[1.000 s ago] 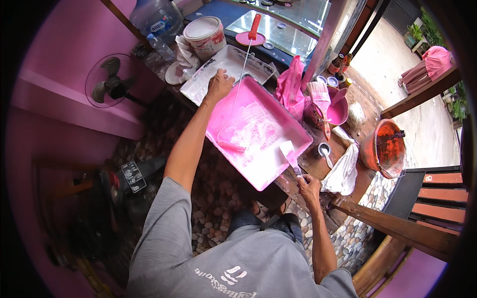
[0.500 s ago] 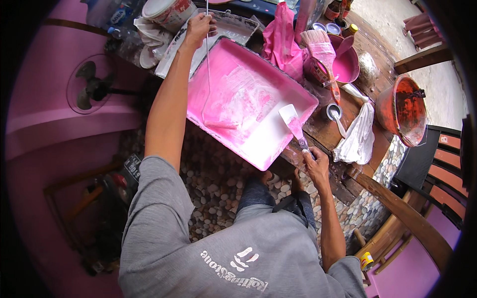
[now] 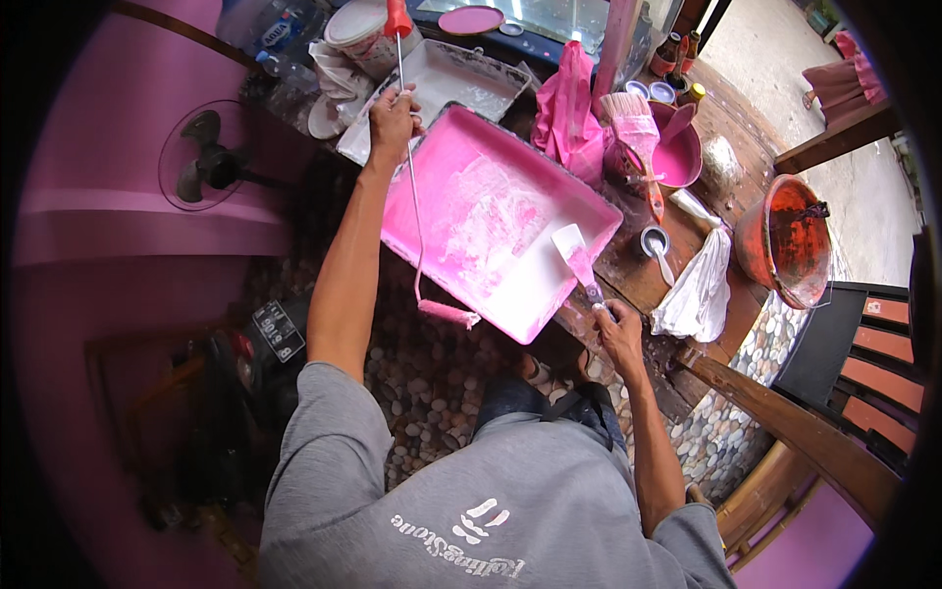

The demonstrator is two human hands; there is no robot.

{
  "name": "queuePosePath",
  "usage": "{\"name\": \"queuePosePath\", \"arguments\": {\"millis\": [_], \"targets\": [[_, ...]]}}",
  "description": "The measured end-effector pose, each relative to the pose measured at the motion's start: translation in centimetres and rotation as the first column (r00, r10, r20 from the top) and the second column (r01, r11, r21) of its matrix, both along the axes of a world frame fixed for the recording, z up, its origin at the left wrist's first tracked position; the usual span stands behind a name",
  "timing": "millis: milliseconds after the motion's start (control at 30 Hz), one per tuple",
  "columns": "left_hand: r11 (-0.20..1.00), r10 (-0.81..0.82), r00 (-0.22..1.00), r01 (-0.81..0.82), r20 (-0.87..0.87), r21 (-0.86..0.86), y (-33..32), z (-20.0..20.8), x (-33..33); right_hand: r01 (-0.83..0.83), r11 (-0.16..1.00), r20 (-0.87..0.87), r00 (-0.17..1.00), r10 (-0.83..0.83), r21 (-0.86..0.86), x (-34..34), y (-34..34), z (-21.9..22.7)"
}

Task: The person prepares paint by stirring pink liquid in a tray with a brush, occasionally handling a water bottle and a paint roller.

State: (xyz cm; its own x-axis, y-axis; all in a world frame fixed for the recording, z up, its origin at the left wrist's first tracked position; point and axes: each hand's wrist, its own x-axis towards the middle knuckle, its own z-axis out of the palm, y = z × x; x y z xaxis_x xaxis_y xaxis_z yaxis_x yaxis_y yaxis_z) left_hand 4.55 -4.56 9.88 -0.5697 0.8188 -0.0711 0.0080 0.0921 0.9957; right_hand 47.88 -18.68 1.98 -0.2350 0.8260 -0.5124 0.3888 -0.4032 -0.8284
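My left hand grips the thin metal rod of a paint roller, just below its red handle. The pink-coated roller sleeve hangs beside the near left edge of a paint tray, over the pebbled floor. Pink and white paint is smeared across the tray's bottom. In my right hand, at the tray's near right edge, is a putty knife. Its pale, pink-smeared blade lies over the tray's near right corner. My right fingers are closed round its handle.
A second, whitish tray and a white bucket stand behind. On the wooden table are a wide paintbrush, a pink paint pot, a small tin and a white bag. An orange bucket stands at right.
The roller sleeve has come out of the tray, past its near left edge. Its red handle has come into view. The putty knife stays over the same corner.
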Motion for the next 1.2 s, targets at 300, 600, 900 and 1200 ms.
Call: {"name": "queuePosePath", "arguments": {"millis": [300,600,900,1200], "targets": [[0.942,0.306,0.947,-0.316,0.093,0.111,-7.9,5.7,-2.7,-0.039,0.999,-0.034,0.999,0.039,0.009,0.4,-0.1,0.4],[0.786,0.534,0.828,-0.561,0.172,0.258,-12.8,9.2,2.1,-0.109,0.994,-0.026,0.994,0.110,0.026,-1.6,-1.1,0.7],[0.716,0.575,0.803,-0.586,0.155,0.379,-12.6,10.1,4.4,-0.146,0.982,0.096,0.986,0.135,0.120,-1.7,-0.8,0.4],[0.722,0.585,0.798,-0.594,0.146,0.355,-12.4,7.5,0.1,-0.472,0.556,0.541,0.840,0.047,0.684,2.8,-0.2,0.3]]}}
